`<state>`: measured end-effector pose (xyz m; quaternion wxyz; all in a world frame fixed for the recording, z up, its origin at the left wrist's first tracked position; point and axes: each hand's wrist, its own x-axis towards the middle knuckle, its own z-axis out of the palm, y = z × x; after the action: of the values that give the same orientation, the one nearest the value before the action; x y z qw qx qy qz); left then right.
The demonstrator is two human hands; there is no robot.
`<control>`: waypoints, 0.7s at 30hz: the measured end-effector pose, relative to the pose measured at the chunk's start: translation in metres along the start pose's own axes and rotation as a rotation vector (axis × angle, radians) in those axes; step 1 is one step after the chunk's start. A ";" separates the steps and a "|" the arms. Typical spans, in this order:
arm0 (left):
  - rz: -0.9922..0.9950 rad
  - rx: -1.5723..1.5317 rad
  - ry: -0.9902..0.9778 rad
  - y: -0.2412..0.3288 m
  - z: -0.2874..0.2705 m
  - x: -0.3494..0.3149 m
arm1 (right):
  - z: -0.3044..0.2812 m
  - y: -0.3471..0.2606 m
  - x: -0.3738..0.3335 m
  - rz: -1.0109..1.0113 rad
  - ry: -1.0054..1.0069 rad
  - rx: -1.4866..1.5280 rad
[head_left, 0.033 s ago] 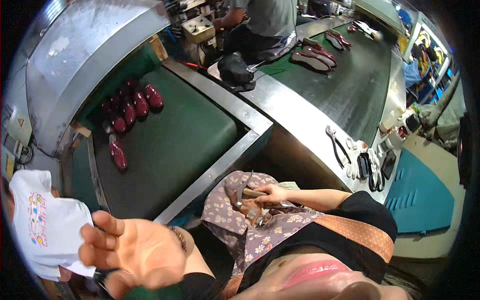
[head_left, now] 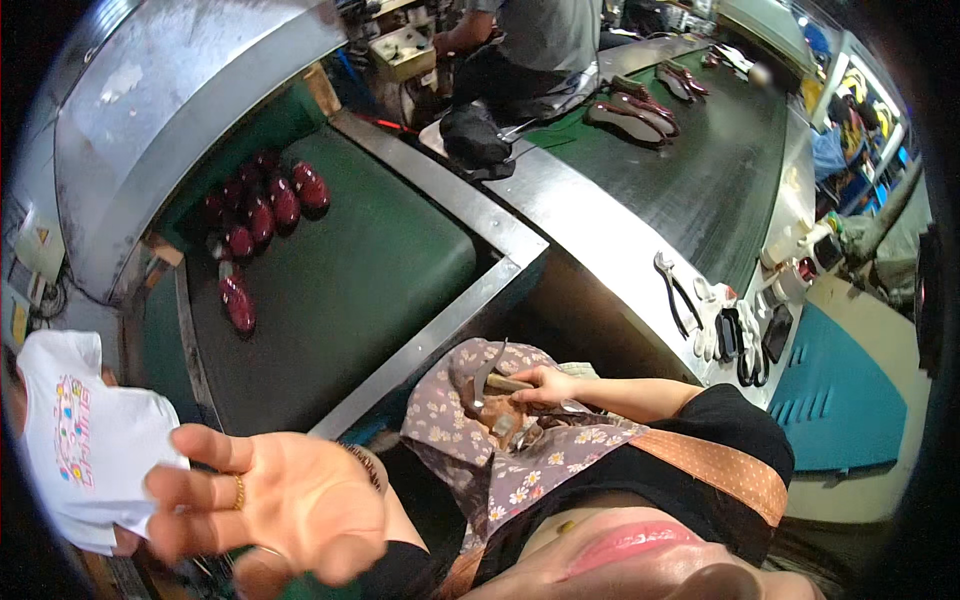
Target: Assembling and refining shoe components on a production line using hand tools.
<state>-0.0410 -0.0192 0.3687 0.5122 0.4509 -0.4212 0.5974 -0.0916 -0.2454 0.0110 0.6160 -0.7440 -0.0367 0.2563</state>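
Note:
My left hand [head_left: 285, 495] is raised at the lower left, palm showing and fingers spread, with nothing in it. A thin ring circles one of its fingers. Over my lap, my right hand [head_left: 543, 386] grips the wooden handle of a hammer [head_left: 486, 378] with a curved metal head. Beneath the hammer a floral apron [head_left: 450, 410] covers my lap. Brown material and metal bits lie there, too jumbled to name. On the green belt ahead left of me stand several glossy dark red shoes [head_left: 260, 216], with one red shoe [head_left: 237, 298] nearer than the group.
A metal hood [head_left: 190, 110] arches over the left belt. Pliers [head_left: 677, 293], white gloves [head_left: 706, 335] and small black items lie on the metal ledge at right. Shoes with pale soles [head_left: 630, 122] rest on the far belt. One person [head_left: 545, 50] sits beyond; another, white-shirted person [head_left: 95, 445] is at left.
My left hand has shifted slightly left and downward, still spread. My right hand keeps its hold on the hammer in nearly the same place. The view has moved a little.

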 end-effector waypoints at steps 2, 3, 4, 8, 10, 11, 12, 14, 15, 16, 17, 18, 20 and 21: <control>0.192 -0.082 0.058 0.001 0.010 0.011 | 0.004 -0.017 0.001 0.017 -0.048 0.059; 0.198 -0.036 0.057 0.004 0.012 0.019 | 0.008 -0.025 0.003 0.035 -0.069 0.117; 0.266 -0.440 0.201 0.003 0.036 0.019 | 0.002 -0.022 0.001 0.107 -0.047 0.094; 0.232 -0.037 0.089 0.007 0.009 0.021 | 0.002 -0.033 -0.006 0.103 -0.037 0.235; 0.278 0.046 0.065 0.022 -0.011 0.029 | 0.013 -0.033 -0.002 0.098 -0.084 0.249; 0.284 -0.141 0.083 0.028 -0.015 0.027 | 0.013 -0.029 -0.001 0.090 -0.063 0.300; 0.293 -0.332 0.096 0.036 -0.017 0.027 | 0.015 -0.027 0.002 0.114 -0.053 0.291; 0.311 -0.721 0.117 0.050 -0.018 0.027 | 0.015 -0.025 0.002 0.096 -0.074 0.250; 0.315 -0.931 0.134 0.052 -0.017 0.027 | 0.013 -0.023 0.002 0.073 -0.060 0.227; 0.320 -0.924 0.146 0.047 -0.008 0.039 | 0.012 -0.017 0.003 0.088 -0.060 0.238; 0.620 -0.487 0.582 0.038 0.006 0.059 | 0.010 -0.011 0.004 0.101 -0.062 0.246; 0.860 -0.012 1.006 0.029 0.020 0.065 | 0.008 -0.014 0.000 0.121 -0.029 0.272; 0.866 -0.037 0.997 0.054 0.007 0.050 | 0.011 -0.026 -0.001 0.122 -0.074 0.189; 0.883 -0.054 0.959 0.082 -0.008 0.043 | 0.021 -0.031 0.002 0.084 -0.111 0.155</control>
<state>-0.1264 -0.0113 0.4052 0.3607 -0.0941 -0.3065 0.8758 -0.0912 -0.2182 0.0374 0.6573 -0.6796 -0.0195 0.3250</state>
